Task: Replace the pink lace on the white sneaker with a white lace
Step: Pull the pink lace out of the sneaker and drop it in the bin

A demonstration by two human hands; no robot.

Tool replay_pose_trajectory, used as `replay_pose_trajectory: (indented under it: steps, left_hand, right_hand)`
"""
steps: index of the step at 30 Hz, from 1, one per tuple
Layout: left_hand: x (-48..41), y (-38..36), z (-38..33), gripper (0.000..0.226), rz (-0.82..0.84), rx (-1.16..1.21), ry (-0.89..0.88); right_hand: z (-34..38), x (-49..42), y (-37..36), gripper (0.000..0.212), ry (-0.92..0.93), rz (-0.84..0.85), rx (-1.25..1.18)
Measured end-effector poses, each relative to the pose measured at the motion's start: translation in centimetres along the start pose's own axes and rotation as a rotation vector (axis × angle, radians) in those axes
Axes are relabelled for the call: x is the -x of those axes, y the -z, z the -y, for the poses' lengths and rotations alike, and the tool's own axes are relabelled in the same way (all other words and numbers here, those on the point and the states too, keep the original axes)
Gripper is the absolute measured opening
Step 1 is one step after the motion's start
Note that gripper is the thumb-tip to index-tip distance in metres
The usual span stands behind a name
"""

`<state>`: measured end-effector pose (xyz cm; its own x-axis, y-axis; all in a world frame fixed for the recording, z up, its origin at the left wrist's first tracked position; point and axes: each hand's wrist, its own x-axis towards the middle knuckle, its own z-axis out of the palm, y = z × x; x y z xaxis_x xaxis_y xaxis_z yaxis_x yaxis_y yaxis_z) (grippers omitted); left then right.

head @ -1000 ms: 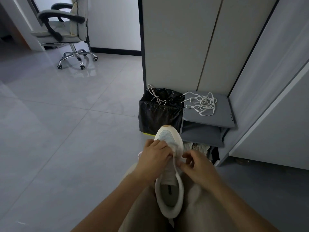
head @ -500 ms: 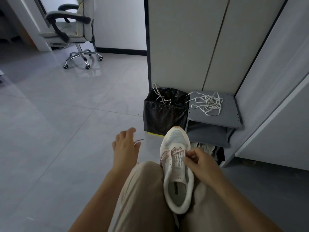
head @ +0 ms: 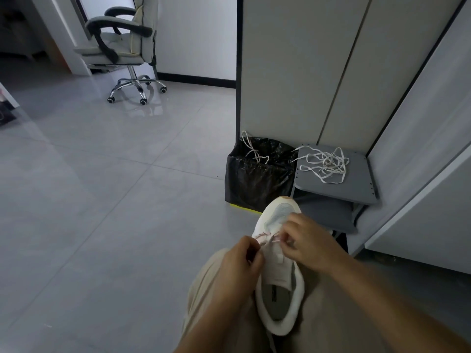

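Note:
A white sneaker (head: 279,284) lies on my lap, toe pointing away from me. A pink lace (head: 265,238) still crosses its front eyelets. My left hand (head: 242,261) sits at the shoe's left side with fingers curled, pinching the pink lace there. My right hand (head: 305,240) covers the shoe's right side near the toe and pinches the lace as well. A tangle of white lace (head: 325,164) lies on a grey stool (head: 336,187) ahead.
A black bin (head: 257,179) lined with a bag stands left of the stool, another white lace draped over its rim. White cabinet panels (head: 305,72) rise behind. An office chair (head: 122,47) stands far left on the grey tiled floor.
My left hand, which had swung out to the left with spread fingers, has come back to the shoe. My right hand has shifted forward toward the toe.

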<state>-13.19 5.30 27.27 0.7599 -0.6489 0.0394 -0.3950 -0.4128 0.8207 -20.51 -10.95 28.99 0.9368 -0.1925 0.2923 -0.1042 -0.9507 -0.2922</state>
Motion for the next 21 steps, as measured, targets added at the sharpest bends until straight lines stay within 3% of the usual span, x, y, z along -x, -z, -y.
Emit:
replay_pose_trajectory:
  steps: [4,6,9,12,14,18,21]
  left_hand:
    - [0.2,0.5,0.2,0.004,-0.017,-0.009,0.013]
    - [0.3,0.7,0.0,0.004,-0.009,-0.024,0.013]
    - [0.5,1.0,-0.2,0.002,-0.023,-0.032,-0.024]
    - [0.9,1.2,-1.0,0.005,0.001,0.059,-0.032]
    - [1.0,1.1,-0.9,0.006,-0.020,0.066,-0.054]
    - [1.0,1.2,-0.8,0.005,-0.035,0.080,-0.032]
    - [1.2,1.5,-1.1,0.006,-0.044,0.042,-0.053]
  right_hand:
    - [-2.3,3.6,1.0,0.025,-0.539,-0.150,-0.442]
    - [-2.1,4.6,0.7,0.019,-0.653,-0.106,-0.566]
    - [-0.2,3.4,0.1,0.018,-0.495,-0.162,-0.459]
    - [2.2,0.8,-0.6,0.021,-0.121,-0.158,0.043]
    - [3.3,-0.3,-1.3,0.027,-0.030,-0.109,0.281]
    - [4.0,-0.6,-1.7,0.032,0.007,-0.073,0.375]
    - [2.9,0.3,0.1,0.035,0.013,-0.021,0.265]
